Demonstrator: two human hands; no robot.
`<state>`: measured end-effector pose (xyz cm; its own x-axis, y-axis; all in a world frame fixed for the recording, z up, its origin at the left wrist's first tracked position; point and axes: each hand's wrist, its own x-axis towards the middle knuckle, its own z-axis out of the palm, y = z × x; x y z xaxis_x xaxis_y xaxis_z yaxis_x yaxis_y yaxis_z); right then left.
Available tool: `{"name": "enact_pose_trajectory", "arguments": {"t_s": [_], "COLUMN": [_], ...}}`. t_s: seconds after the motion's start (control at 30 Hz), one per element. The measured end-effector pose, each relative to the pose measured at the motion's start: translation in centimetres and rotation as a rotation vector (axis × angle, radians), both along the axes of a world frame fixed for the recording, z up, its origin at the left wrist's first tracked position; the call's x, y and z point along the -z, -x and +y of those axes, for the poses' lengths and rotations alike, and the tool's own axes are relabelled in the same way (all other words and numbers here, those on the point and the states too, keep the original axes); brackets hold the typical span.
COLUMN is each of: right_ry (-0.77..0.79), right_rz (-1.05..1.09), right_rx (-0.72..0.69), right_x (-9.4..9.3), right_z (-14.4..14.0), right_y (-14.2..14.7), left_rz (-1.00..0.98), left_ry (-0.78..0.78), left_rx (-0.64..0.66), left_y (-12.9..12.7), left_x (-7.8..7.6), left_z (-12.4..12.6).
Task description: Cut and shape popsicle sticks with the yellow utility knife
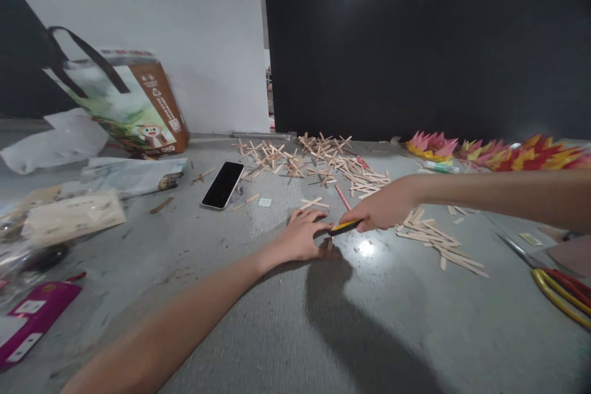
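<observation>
My right hand grips a yellow and black utility knife, its tip pointing left and down at the grey table. My left hand lies flat on the table with fingers spread, pressing on a small wooden stick piece right by the knife tip; most of the piece is hidden. A pile of loose flat wooden sticks lies just right of my right hand. Sticks glued into crosses are heaped farther back.
A black phone lies left of centre. A printed shopping bag leans at the back left, with plastic packets and a magenta box along the left edge. Scissors with red and yellow handles and coloured paper flowers are on the right.
</observation>
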<state>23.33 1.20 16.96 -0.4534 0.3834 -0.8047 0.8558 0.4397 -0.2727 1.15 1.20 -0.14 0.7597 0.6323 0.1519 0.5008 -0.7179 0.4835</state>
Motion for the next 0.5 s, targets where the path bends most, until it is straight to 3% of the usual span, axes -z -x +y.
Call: {"name": "enact_pose_trajectory", "arguments": {"t_s": [0.37,0.5], "right_ry": [-0.060,0.010], "right_rz": [0.002,-0.015], "right_rx": [-0.016,0.023], "right_x": [-0.18,-0.29], "right_z": [-0.36,-0.52], "right_y": [-0.01,0.44], "left_rz": [0.014,0.000], "left_ry": [-0.011,-0.019], "left_rx": [-0.004,0.002], "left_y": [-0.09,-0.04], "left_x": [-0.16,0.14], "left_z": [-0.04,0.06]}}
